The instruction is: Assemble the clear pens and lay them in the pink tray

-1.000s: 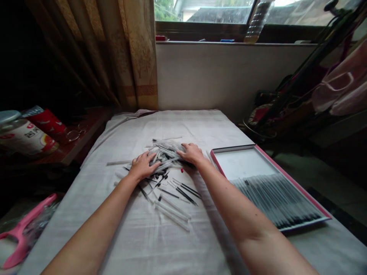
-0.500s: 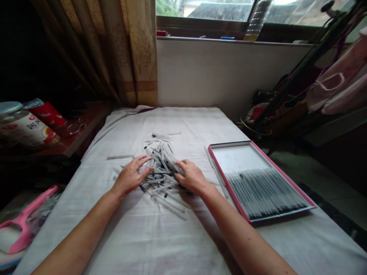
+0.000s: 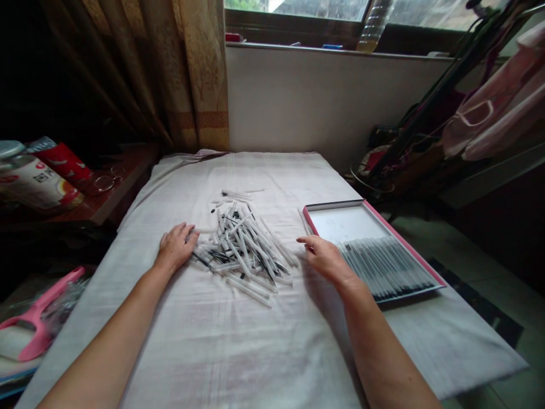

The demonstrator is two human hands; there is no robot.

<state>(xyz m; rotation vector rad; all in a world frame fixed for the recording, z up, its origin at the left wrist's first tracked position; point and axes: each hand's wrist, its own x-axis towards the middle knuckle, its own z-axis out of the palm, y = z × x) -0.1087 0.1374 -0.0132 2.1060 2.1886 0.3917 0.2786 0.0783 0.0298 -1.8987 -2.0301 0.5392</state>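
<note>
A loose pile of clear pen barrels and dark pen parts [image 3: 244, 244] lies mid-table on a white cloth. My left hand [image 3: 175, 245] is at the pile's left edge, fingers slightly apart and near a few barrels; no hold on any shows. Between the pile and a pink-edged box [image 3: 368, 304], my right hand [image 3: 326, 257] has its index finger stretched out and nothing visible in it. The box holds a row of pens with dark tips [image 3: 389, 267] in its near part; the white bottom shows in its far part. My right hand partly hides the box's left side.
The cloth-covered table [image 3: 238, 363] reaches the wall below the window. On a side shelf at left stand a labelled jar [image 3: 40, 184] and a red packet [image 3: 63, 162]. A pink-handled roller [image 3: 38, 324] lies lower left. A dark stand with pink cloth [image 3: 489, 119] is at right.
My hands have moved apart from the pile, left hand leftward and right hand rightward toward the box. The pile is more spread out, its barrels now in full view.
</note>
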